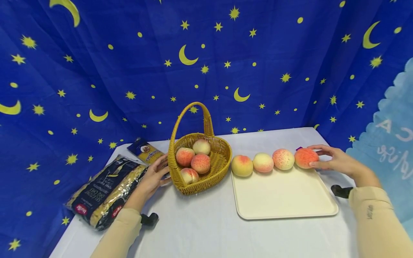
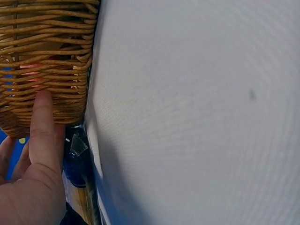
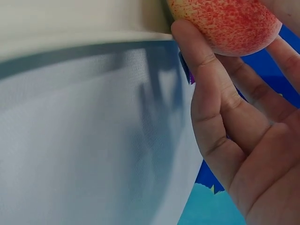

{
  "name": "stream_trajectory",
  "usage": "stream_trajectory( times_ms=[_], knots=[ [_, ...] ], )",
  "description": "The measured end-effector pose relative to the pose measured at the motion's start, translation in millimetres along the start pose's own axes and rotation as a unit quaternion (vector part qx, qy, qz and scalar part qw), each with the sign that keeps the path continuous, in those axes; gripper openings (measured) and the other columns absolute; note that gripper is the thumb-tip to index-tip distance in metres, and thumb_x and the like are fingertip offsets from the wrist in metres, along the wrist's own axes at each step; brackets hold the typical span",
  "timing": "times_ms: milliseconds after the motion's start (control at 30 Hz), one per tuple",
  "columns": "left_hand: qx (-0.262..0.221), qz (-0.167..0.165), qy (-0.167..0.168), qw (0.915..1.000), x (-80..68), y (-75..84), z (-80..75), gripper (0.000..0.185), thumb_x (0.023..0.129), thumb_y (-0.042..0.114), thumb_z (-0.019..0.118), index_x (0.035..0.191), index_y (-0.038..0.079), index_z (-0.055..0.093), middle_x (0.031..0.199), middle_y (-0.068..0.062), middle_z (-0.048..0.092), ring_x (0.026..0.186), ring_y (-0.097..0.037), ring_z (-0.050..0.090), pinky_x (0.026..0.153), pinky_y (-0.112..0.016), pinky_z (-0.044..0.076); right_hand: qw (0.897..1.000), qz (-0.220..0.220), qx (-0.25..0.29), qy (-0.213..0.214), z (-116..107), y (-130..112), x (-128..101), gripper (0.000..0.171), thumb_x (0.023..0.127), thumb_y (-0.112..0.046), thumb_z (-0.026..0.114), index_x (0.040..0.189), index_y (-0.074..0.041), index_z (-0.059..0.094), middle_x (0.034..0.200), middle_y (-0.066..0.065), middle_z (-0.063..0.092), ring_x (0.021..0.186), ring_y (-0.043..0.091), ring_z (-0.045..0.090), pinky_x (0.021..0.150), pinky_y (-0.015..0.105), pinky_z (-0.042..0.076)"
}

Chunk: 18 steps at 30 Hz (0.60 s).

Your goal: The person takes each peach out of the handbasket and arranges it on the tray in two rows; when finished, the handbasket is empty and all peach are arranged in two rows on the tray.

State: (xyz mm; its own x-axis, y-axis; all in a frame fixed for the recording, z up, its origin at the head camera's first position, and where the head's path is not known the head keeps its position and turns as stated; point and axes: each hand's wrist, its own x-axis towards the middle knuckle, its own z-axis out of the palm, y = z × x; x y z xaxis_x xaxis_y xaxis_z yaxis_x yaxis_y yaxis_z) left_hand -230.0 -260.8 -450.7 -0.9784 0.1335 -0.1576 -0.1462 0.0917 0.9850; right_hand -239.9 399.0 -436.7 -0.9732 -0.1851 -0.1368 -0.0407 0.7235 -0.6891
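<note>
My right hand [image 1: 342, 163] grips the reddest peach [image 1: 306, 158] at the far right corner of the cream tray [image 1: 284, 200]. In the right wrist view, the thumb and fingers lie around this speckled peach [image 3: 229, 23]. Beside it, a row of more peaches [image 1: 263, 162] runs left along the tray's far edge. My left hand [image 1: 151, 182] touches the left side of the wicker basket [image 1: 222, 170], its thumb laid on the weave in the left wrist view. Inside the basket are several peaches [image 1: 200, 163], under a tall arched handle.
To the left lie a dark pasta bag [image 1: 103, 190] and, behind it, a blue and yellow packet [image 1: 146, 150]. A white cloth [image 1: 200, 229] covers the table. Behind hangs a blue curtain [image 1: 155, 71] with moons and stars; a light blue one [image 1: 397, 143] is at right.
</note>
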Motion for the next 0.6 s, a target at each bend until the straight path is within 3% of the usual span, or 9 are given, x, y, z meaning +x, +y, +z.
stream_trajectory(
  times_ms=[400,600],
  knots=[
    [0.0,-0.002,0.001,1.0,-0.1,0.2,-0.1,0.069,0.112,0.019,0.059,0.173,0.023,0.026,0.176,-0.014,0.029,0.153,-0.037,0.042,0.118,-0.058,0.05,1.0,0.012,-0.005,-0.024,1.8,-0.6,2.9,0.08,0.1,-0.042,0.076,0.163,-0.007,0.041,0.155,0.04,0.048,0.13,0.048,0.059,0.084,0.035,0.062],
    [-0.004,-0.005,0.0,1.0,-0.2,0.0,-0.4,0.069,0.112,0.019,0.058,0.173,0.024,0.026,0.176,-0.013,0.028,0.155,-0.038,0.041,0.119,-0.058,0.05,0.999,0.022,0.003,-0.033,1.1,3.0,4.1,0.084,0.1,-0.043,0.076,0.165,-0.006,0.036,0.154,0.042,0.046,0.13,0.048,0.061,0.092,0.05,0.065]
  ],
)
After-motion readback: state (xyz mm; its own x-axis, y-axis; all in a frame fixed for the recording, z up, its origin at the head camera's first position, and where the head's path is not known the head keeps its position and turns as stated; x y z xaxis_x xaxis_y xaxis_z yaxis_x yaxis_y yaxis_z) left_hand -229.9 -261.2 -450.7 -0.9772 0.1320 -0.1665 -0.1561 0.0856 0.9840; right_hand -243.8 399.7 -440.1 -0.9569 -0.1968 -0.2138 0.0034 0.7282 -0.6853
